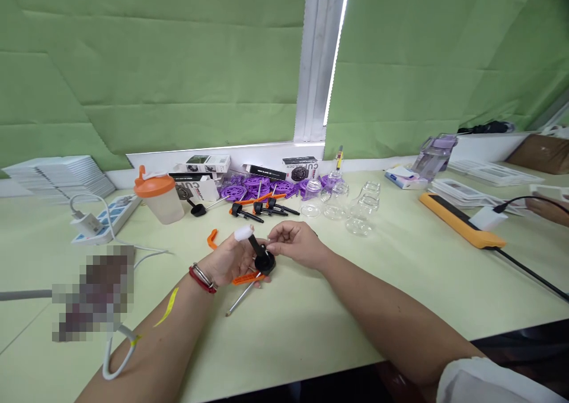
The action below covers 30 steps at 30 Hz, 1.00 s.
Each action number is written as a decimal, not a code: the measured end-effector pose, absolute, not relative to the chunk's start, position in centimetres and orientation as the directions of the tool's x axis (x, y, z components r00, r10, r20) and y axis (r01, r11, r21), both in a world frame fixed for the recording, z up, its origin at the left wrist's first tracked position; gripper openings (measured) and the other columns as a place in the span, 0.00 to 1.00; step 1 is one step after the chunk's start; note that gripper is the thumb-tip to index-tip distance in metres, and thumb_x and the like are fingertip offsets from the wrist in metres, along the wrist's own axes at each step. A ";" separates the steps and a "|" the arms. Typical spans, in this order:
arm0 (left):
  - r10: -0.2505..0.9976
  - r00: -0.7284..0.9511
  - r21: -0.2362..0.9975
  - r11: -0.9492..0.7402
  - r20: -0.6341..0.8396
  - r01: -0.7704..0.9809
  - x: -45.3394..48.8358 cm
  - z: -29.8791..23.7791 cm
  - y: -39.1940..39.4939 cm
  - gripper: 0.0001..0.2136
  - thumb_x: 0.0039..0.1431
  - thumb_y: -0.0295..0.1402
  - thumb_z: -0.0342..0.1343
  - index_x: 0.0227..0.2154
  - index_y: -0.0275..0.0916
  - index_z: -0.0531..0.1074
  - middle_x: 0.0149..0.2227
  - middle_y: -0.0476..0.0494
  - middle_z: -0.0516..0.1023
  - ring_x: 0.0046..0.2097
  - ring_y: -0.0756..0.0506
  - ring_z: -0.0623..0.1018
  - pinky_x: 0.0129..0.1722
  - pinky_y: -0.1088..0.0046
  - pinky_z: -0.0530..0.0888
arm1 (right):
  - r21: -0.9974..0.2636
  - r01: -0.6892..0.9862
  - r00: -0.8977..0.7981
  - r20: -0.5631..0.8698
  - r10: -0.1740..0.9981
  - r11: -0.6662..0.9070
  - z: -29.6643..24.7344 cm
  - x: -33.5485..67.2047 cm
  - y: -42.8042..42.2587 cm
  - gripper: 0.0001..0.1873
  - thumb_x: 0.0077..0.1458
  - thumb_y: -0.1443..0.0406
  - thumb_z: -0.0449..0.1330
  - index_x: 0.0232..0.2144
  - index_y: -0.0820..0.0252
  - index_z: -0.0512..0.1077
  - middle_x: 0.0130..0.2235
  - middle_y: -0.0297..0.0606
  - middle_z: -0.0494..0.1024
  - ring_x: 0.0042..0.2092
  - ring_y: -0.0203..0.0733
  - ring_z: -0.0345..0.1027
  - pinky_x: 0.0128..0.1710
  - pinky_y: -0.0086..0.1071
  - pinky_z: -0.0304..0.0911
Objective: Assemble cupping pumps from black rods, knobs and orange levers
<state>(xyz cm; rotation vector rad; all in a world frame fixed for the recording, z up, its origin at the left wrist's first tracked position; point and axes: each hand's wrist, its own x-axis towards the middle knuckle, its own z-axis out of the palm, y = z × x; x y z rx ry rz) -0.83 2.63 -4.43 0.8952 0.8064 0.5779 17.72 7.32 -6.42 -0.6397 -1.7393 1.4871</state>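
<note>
In my left hand [237,258], whose thumb wears a white cover, lies a black round plastic part with a short arm [265,262]. Below it a metal rod [242,296] juts down towards the table, and an orange strip [245,278] shows under the fingers. My right hand [296,243] meets the black part with thumb and fingertips pinched; whatever sits between them is too small to make out. Just beyond the hands lie several black parts with stems [262,209] and a curved orange piece [213,238]. Another black part with a rod [198,210] rests farther left.
Purple plastic pieces [255,186], printed boxes [300,169] and clear glass pieces [360,216] stand at the back. An orange-lidded shaker [160,198] and white power strip [111,219] are left; a yellow power strip [460,219] and another person's hand [549,207] are right.
</note>
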 end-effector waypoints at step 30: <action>0.994 -0.006 0.989 0.110 -0.110 0.094 -0.5 -4.9 3.7 0.17 0.54 0.48 0.54 0.37 0.39 0.65 0.30 0.47 0.75 0.19 0.50 0.74 0.16 0.76 0.64 | -0.880 0.327 -0.509 0.144 0.849 0.345 -7.5 19.6 10.3 0.14 0.52 0.59 0.55 0.20 0.60 0.69 0.19 0.30 0.64 0.21 0.32 0.51 0.22 0.28 0.47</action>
